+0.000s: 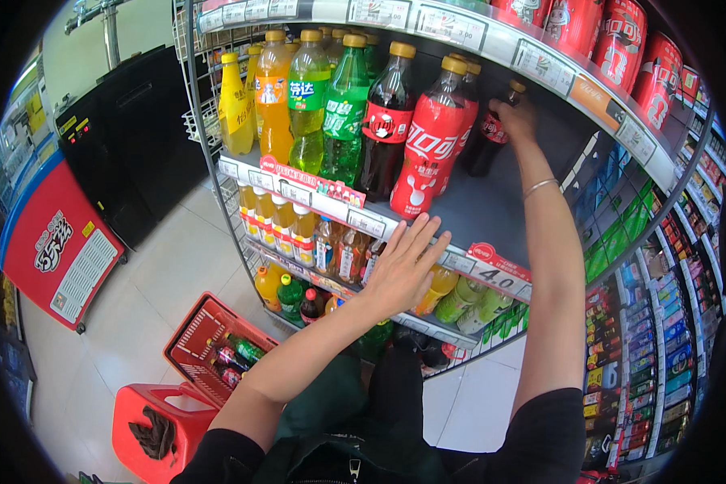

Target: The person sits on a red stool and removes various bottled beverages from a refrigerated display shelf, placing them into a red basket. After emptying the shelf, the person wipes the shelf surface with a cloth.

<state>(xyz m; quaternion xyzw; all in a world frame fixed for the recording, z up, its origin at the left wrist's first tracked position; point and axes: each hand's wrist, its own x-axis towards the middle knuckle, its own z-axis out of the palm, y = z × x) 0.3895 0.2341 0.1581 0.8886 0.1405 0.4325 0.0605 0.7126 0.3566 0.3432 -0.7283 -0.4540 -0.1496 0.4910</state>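
My right hand reaches deep into the upper shelf, its fingers around the upper part of a dark cola bottle with a red label. My left hand rests with spread fingers on the price rail at the shelf's front edge. Just above it stands a red-wrapped Coca-Cola bottle. To the left, in a row, are a cola bottle, a green Sprite bottle, a green Fanta bottle, an orange Fanta bottle and a yellow bottle.
Red cola cans stand on the shelf above. Lower shelves hold juice and tea bottles. On the floor at lower left, a red shopping basket holds several bottles, beside a red plastic stool with a dark cloth.
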